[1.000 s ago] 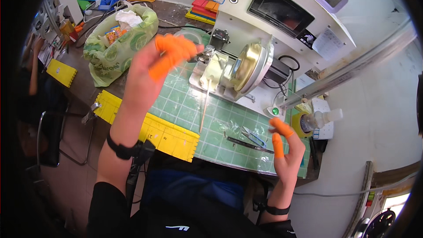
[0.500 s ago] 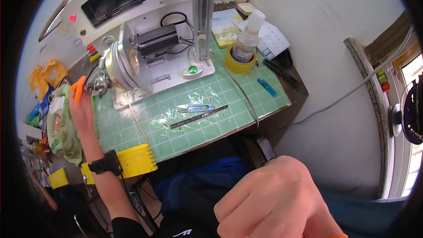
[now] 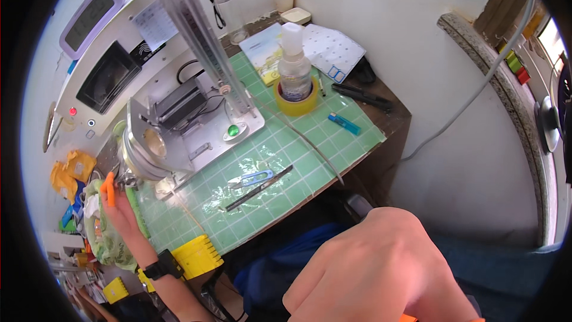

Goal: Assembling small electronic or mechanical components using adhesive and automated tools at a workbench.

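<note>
My left hand (image 3: 122, 211) is raised at the left end of the bench, wearing orange finger covers (image 3: 109, 189). Its covered fingertips meet in a pinch beside the small metal fittings (image 3: 125, 177) of a winding machine (image 3: 199, 161). Anything between them is too small to make out. The machine's round spool (image 3: 136, 152) is just right of that hand. Close to the camera, my right hand (image 3: 369, 262) shows its back, with the fingers curled under and hidden. Tweezer-like thread snips with blue handles (image 3: 257, 177) lie beside a thin dark strip (image 3: 260, 188) on the green gridded mat (image 3: 292, 143).
A spray bottle (image 3: 295, 74) stands inside a yellow tape roll (image 3: 298, 106). A blue cutter (image 3: 344, 123) and black pens (image 3: 362, 96) lie at the right. A yellow plate (image 3: 199, 256) sits at the front edge, a green plastic bag (image 3: 110, 241) far left. A cable (image 3: 304, 137) crosses the mat.
The view has tilted and shifted, bringing in a clear bottle and a purple-framed clock. My left hand stays by the machine's fittings, still pinched. My right hand remains curled near the camera.
</note>
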Demonstrator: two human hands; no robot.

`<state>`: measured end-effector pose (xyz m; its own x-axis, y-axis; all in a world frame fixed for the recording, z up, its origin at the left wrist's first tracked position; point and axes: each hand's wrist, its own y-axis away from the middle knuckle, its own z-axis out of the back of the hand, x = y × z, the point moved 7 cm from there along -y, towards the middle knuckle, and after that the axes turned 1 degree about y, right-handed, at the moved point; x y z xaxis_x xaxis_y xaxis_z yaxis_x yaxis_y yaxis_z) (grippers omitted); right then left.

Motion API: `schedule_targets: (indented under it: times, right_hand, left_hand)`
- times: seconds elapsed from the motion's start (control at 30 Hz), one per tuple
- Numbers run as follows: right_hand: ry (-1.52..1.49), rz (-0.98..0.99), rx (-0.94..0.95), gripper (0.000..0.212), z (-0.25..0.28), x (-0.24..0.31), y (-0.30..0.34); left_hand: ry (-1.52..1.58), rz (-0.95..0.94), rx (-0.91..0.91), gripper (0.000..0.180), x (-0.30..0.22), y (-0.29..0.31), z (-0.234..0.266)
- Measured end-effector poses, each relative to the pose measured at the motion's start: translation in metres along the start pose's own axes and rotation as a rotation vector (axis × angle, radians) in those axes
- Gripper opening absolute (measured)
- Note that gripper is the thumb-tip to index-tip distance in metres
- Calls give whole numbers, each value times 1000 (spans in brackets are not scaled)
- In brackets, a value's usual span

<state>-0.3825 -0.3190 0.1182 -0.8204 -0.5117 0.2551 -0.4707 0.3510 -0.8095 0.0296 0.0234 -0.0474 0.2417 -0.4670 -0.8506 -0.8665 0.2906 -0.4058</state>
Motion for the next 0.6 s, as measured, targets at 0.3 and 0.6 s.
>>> schedule_targets:
  times: [0.3,0.6]
  right_hand:
    - [153,55,130,36,-17,68,-41]
    - [155,247,-177,27,62,130,-37]
  left_hand:
    - [29,43,67,37,-1,-6,34]
    - [-211,33,-11,29,8,5,12]
